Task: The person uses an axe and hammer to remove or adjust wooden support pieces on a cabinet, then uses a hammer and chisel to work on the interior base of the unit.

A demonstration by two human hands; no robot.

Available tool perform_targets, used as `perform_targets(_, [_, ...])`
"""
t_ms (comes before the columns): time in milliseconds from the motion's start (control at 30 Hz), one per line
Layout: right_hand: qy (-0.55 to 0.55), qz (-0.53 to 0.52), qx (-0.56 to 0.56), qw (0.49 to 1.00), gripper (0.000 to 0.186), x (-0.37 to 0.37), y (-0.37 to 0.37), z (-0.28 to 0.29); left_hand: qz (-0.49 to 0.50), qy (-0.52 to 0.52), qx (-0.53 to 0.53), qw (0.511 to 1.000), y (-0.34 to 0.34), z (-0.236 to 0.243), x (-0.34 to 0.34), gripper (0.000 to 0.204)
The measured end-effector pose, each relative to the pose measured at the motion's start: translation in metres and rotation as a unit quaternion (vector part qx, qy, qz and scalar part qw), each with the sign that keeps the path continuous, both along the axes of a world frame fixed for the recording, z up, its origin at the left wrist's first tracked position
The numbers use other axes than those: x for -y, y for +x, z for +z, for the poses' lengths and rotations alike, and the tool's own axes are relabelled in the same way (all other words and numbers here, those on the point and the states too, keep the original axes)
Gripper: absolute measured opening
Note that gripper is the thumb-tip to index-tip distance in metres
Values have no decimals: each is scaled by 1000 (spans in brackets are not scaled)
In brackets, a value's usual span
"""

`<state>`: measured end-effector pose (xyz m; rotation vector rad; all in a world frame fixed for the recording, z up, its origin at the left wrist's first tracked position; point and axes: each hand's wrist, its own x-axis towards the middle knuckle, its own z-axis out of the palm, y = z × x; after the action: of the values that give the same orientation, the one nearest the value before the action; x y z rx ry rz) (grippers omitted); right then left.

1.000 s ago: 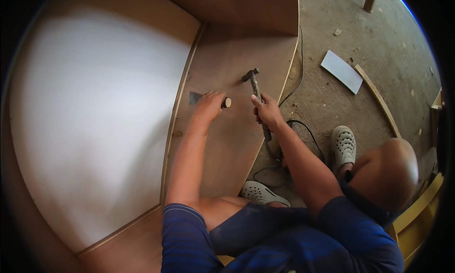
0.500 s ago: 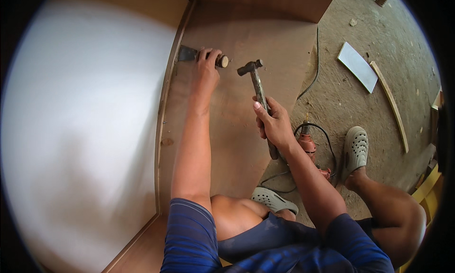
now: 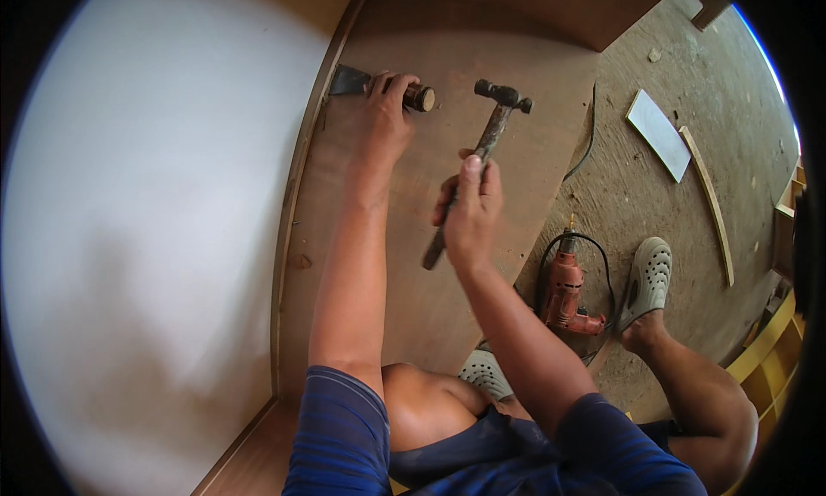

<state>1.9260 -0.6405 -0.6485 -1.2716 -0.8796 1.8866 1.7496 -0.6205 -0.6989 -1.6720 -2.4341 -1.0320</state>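
Observation:
My left hand (image 3: pixel 389 109) is closed round the wooden handle of a wide-bladed chisel (image 3: pixel 349 80). Its dark blade meets the narrow wooden edge strip (image 3: pixel 301 165) along the white panel, and the round butt of the handle points right. In my right hand (image 3: pixel 471 208) is a ball-peen hammer (image 3: pixel 492 133), gripped partway along its worn handle. The hammer head is up, to the right of the chisel butt and apart from it. Beneath both hands lies a brown plywood panel (image 3: pixel 413 289).
A white panel (image 3: pixel 172 195) rises on the left. On the concrete floor to the right are a red corded drill (image 3: pixel 565 289), a white board piece (image 3: pixel 659 135) and a thin wooden strip (image 3: pixel 709 208). A brown board (image 3: pixel 525 6) stands at the far end.
The hammer has swung left at its handle end, its head now tilting up and right. My left hand still holds the chisel at the strip. The view has shifted slightly, showing more of the drill.

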Motion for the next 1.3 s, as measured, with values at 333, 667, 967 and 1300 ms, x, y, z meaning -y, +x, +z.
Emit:
perform_targets(333, [-10, 8, 22, 1000, 32, 16, -31, -10, -1, -27, 14, 1000, -3, 0, 1, 42])
perform_targets(667, [-28, -16, 16, 999, 32, 11, -28, -25, -14, -22, 7, 1000, -5, -10, -1, 48])
perform_targets(967, [-85, 46, 22, 995, 37, 14, -30, -25, -18, -27, 17, 999, -11, -20, -4, 45])
perform_targets(1300, [-65, 104, 30, 992, 32, 15, -37, -33, -8, -43, 12, 999, -11, -16, 0, 50])
